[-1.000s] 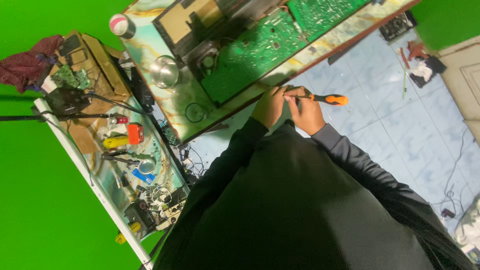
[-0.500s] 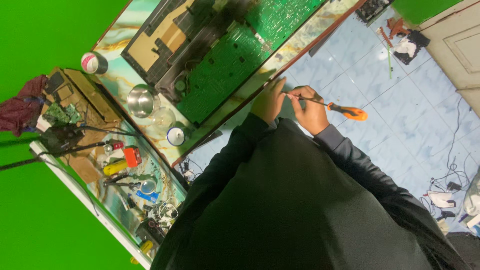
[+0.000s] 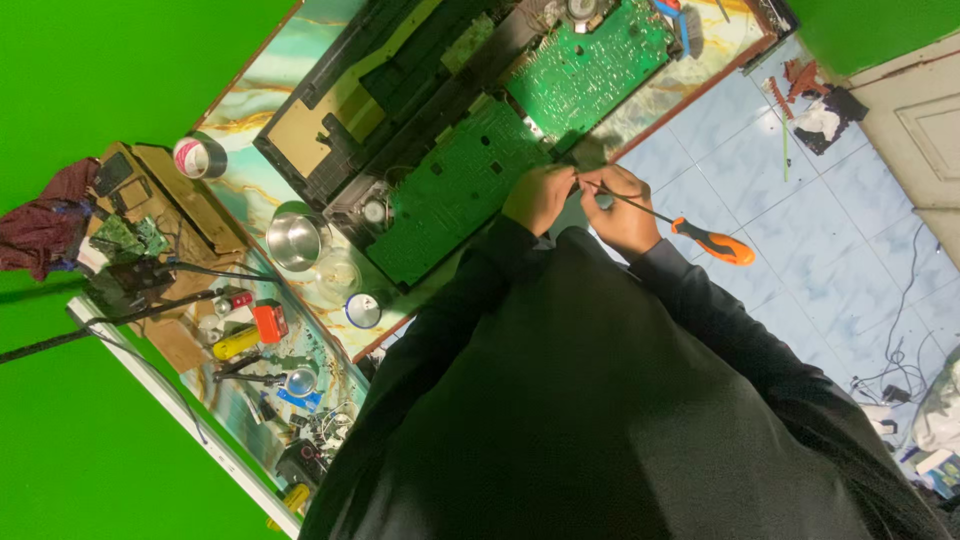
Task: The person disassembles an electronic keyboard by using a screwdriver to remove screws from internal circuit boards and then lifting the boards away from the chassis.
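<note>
Just right of frame centre, the right hand point(image 3: 625, 208) is curled around a screwdriver point(image 3: 690, 232), thin dark shaft, orange-and-black handle jutting toward the right; the left hand point(image 3: 540, 197) pinches in at the shaft's tip, touching the edge of the green circuit board point(image 3: 455, 190) on the marbled table point(image 3: 250, 130)
</note>
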